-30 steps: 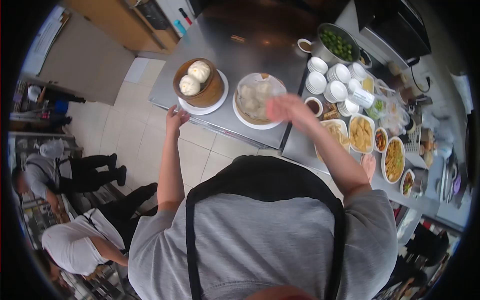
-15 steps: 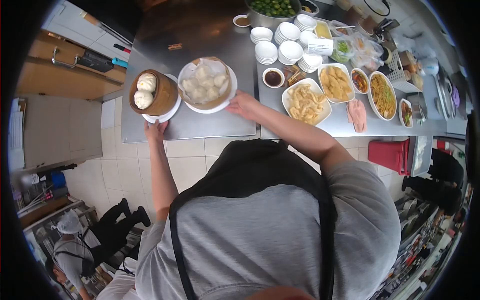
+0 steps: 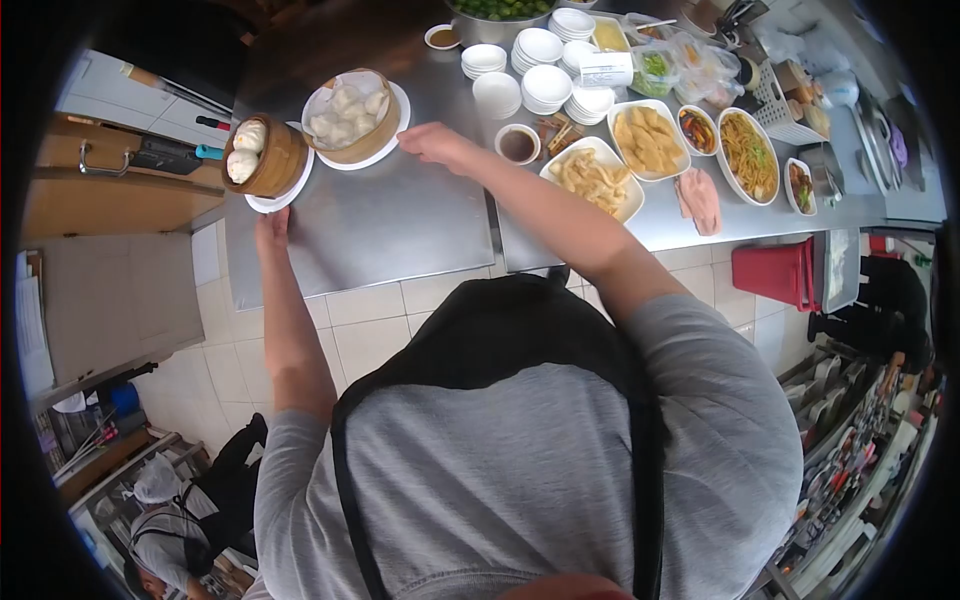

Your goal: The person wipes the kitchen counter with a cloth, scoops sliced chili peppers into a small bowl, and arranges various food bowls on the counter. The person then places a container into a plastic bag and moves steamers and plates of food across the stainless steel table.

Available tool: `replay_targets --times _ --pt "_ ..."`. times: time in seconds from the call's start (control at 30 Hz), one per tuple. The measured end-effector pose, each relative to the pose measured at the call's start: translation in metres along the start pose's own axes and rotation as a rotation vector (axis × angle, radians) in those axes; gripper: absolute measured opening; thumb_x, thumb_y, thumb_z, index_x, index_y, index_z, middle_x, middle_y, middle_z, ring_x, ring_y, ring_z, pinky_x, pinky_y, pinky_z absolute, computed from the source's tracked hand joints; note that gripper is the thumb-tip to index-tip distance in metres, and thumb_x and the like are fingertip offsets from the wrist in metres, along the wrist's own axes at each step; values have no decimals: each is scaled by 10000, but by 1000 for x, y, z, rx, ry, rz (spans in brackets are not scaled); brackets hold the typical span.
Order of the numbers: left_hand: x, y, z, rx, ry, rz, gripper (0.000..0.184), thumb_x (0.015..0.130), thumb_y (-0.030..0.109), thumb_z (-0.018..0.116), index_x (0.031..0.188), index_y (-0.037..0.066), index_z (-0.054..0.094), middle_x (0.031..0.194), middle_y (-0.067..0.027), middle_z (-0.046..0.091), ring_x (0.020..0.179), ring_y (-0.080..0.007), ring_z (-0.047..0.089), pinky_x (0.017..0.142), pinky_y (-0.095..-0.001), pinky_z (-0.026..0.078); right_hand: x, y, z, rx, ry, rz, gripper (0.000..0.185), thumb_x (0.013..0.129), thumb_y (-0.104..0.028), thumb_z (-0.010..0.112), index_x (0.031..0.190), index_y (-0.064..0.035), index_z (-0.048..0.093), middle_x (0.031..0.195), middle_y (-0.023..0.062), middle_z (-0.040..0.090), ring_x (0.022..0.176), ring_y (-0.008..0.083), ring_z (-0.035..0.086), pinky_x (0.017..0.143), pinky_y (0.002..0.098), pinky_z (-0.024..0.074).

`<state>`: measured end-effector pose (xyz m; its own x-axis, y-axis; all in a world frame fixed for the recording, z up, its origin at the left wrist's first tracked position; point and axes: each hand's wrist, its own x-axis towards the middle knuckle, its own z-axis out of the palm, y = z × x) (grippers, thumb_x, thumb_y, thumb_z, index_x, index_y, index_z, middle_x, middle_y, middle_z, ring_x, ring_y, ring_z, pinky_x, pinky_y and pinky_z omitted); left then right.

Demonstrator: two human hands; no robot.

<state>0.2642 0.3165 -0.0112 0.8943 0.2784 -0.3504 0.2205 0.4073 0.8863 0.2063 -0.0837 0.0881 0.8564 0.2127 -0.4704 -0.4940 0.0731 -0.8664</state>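
My left hand [image 3: 272,230] is closed on the near rim of a white plate [image 3: 283,200]. On that plate stands a bamboo steamer [image 3: 285,165] with white buns [image 3: 245,150], leaning a little in this view. To its right, another white plate [image 3: 385,148] carries a wider bamboo steamer [image 3: 372,143] lined with paper and filled with pale dumplings [image 3: 345,115]. The fingers of my right hand [image 3: 437,146] pinch the right rim of this second plate. Both plates are at the left part of the steel table [image 3: 400,235].
Stacked white bowls [image 3: 546,85], a dark sauce bowl [image 3: 517,146], fried dumplings [image 3: 595,180], a noodle dish [image 3: 750,155] and a pink cloth [image 3: 698,200] occupy the right side. A red bin [image 3: 775,275] stands below the table. Another person [image 3: 180,520] is at lower left.
Both plates with their steamers have slid away from the table's front edge, with my hands still at their rims. The camera view has shifted slightly too.
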Motion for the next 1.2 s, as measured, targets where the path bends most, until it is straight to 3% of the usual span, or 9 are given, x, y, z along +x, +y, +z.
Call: replay_targets --times 0.07,0.13,0.27,0.4,0.47,0.53,0.77,0.93,1.2 --pt "-16 -11 0 -51 159 44 312 850 24 415 1159 -1 375 1098 -144 496 910 -232 561 802 -335 504 -24 2 -23 -460 16 -431 213 769 -203 576 914 -62 641 855 104 610 827 206 583 742 303 448" --pt "-44 -24 6 -104 318 89 292 844 55 467 1128 2 421 1044 -128 532 868 -203 568 758 -311 510 -62 -3 -57 -813 116 -620 186 753 -227 583 850 -85 655 861 110 618 803 243 594 713 325 458" --pt "-115 -65 64 513 218 541 149 799 130 591 895 16 588 778 -62 587 762 -134 539 625 -248 430 -106 5 -143 -1328 468 -355 192 777 -174 483 841 -100 648 854 114 617 826 266 583 714 378 460" --pt "-207 -69 180 839 -303 469 245 757 176 634 949 32 586 912 -108 584 825 -193 560 690 -293 446 -134 8 -181 -1333 595 -197 183 773 -165 475 826 -96 636 855 121 616 815 289 584 709 398 461" --pt "-216 -84 215 1036 -522 704 424 692 208 676 1056 44 533 1041 -168 533 1020 -320 467 887 -389 368 -133 12 -185 -1317 615 -192 184 772 -172 474 825 -94 632 858 122 616 813 295 584 708 402 462" --pt "-223 -98 249 1099 -652 883 549 654 229 705 1125 61 478 1110 -166 495 1057 -331 433 905 -405 354 -127 12 -179 -1280 588 -148 207 776 -198 472 864 -107 636 876 126 616 840 293 584 723 392 465" --pt "-232 -121 312 1232 -736 855 638 644 222 717 1189 74 421 1239 -134 406 1109 -320 393 937 -380 341 -89 26 -182 -1250 531 -177 249 840 -225 457 999 -121 618 865 147 619 825 310 585 721 379 457" --pt "-226 -129 315 1178 -682 898 563 636 155 709 1136 80 463 1144 -111 470 1035 -298 434 893 -371 364 -108 23 -190 -566 470 -278 254 843 -250 508 1014 -107 628 929 71 642 843 153 585 761 268 436" --pt "-221 -129 309 1136 -548 904 504 643 103 676 1106 74 478 1114 -110 488 1021 -303 433 877 -369 367 -129 18 -197 -490 507 -461 269 866 -262 496 1029 -89 621 962 46 637 878 94 551 791 241 410"
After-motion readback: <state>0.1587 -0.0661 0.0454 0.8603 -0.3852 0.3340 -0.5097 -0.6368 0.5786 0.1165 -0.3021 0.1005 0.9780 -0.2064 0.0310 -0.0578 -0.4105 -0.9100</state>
